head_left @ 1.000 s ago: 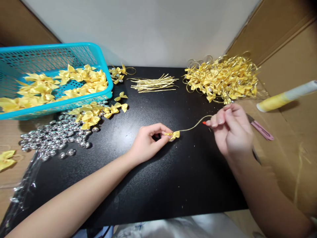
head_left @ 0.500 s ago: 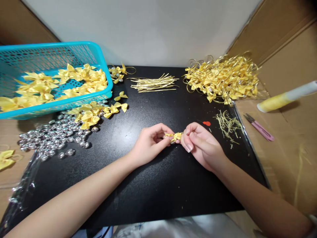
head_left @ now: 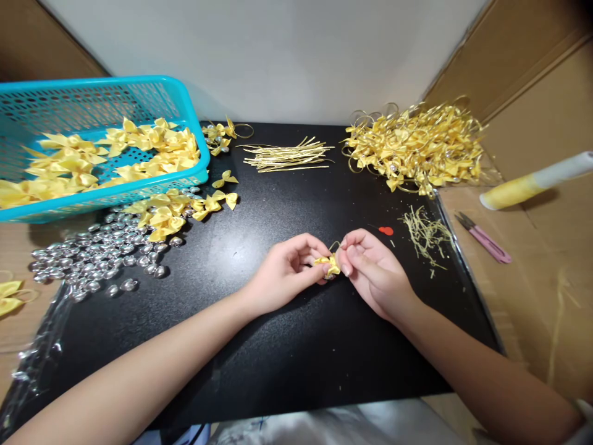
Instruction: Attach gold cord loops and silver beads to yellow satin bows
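Note:
A small yellow ribbon bow (head_left: 330, 264) with a thin gold cord on it sits between my two hands above the black table (head_left: 278, 346). My left hand (head_left: 285, 272) pinches its left side with closed fingers. My right hand (head_left: 375, 272) pinches its right side, fingers closed too. The cord loops up a little between my thumbs.
A turquoise basket (head_left: 92, 198) of yellow bows stands at the back left, with loose bows (head_left: 171, 213) and silver beads (head_left: 92, 256) in front. Cut gold cords (head_left: 287, 156) lie at the back, finished bows (head_left: 417, 148) at the back right, cord scraps (head_left: 424, 232), pink snips (head_left: 484, 238), a thread spool (head_left: 532, 182).
My right hand let the cord's far end go slack, came in from the right and closed on the bow beside my left hand. The bow has turned slightly.

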### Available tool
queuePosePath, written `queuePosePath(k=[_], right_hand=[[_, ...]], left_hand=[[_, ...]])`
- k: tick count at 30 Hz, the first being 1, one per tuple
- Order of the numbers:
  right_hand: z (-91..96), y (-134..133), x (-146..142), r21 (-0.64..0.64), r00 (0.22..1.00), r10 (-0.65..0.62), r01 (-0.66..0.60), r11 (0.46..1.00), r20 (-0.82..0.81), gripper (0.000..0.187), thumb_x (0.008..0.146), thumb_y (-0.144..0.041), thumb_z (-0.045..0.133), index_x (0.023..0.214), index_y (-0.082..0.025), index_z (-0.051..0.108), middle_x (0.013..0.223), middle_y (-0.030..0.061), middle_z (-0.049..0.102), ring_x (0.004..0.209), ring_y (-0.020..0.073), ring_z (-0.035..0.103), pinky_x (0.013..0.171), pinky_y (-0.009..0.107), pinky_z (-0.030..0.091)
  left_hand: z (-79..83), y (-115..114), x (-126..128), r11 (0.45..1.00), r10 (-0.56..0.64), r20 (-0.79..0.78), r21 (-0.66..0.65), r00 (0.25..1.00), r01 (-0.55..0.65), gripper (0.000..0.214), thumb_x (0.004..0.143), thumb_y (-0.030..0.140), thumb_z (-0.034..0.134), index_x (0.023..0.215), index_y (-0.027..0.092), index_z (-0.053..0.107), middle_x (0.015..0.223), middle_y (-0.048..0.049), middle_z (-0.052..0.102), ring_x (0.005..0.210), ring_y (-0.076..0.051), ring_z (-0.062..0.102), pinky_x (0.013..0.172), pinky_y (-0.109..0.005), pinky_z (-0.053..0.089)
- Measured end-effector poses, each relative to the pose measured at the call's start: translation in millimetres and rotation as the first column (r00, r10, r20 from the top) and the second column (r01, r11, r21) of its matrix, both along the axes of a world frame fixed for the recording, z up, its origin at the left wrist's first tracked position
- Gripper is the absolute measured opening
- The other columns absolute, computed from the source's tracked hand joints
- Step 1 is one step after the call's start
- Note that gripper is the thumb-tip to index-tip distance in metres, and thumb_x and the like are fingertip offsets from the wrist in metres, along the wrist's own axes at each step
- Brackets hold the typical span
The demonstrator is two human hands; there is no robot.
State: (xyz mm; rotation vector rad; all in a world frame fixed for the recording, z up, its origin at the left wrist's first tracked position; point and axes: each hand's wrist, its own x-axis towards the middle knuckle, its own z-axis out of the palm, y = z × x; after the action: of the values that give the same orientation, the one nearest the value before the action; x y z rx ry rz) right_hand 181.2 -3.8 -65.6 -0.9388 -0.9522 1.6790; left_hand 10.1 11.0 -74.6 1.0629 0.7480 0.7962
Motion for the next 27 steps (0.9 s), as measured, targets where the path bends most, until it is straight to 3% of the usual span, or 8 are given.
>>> queuePosePath(k=[7,16,20,27], right_hand=[[0.1,1.4,2.3,0.001,0.999,0.027,-0.027,1.000,-0.018,0.023,0.082,-0.041,0.069,0.084,-0.023,0.055,0.058,-0.0057,0.049,0.057,0.0121,0.046,0.059,0.027,0.044],[0.4,-0.1,7.1,0.000,0.993,0.062,-0.062,0.998,-0.104,0.015,0.086,-0.035,0.069,0.083,-0.023,0.060,0.059,-0.0055,0.052,0.060,0.0099,0.049,0.065,0.025,0.043],[-4.2,-1.6,8.0,0.029,0.994,0.087,-0.086,0.996,-0.066,0.010,0.088,-0.031,0.068,0.087,-0.023,0.063,0.063,-0.0052,0.055,0.063,0.0088,0.052,0.068,0.024,0.044],[-6.8,-3.1,7.9,0.048,0.996,0.092,-0.092,0.995,-0.007,0.010,0.089,-0.032,0.067,0.088,-0.023,0.063,0.065,-0.0047,0.057,0.062,0.0093,0.054,0.066,0.024,0.047]], left_hand=[[2.3,7.2,-4.3,0.965,-0.130,0.149,-0.209,0.980,0.159,0.021,0.080,0.024,0.076,0.086,0.014,0.058,0.078,-0.0027,0.071,0.068,-0.012,0.071,0.063,-0.021,0.058],[-0.7,3.7,-1.0,0.990,-0.015,0.115,-0.140,0.993,0.032,0.021,0.080,0.023,0.076,0.086,0.014,0.058,0.072,-0.0006,0.069,0.066,-0.010,0.068,0.063,-0.021,0.060],[0.1,0.4,1.2,0.995,0.015,0.113,-0.096,0.993,-0.005,0.021,0.080,0.024,0.076,0.085,0.013,0.058,0.075,-0.0003,0.068,0.068,-0.009,0.067,0.062,-0.018,0.058],[0.8,8.9,-4.9,0.963,-0.133,0.164,-0.211,0.977,0.167,0.022,0.081,0.024,0.075,0.085,0.013,0.057,0.077,-0.0040,0.073,0.067,-0.011,0.070,0.062,-0.020,0.059]])
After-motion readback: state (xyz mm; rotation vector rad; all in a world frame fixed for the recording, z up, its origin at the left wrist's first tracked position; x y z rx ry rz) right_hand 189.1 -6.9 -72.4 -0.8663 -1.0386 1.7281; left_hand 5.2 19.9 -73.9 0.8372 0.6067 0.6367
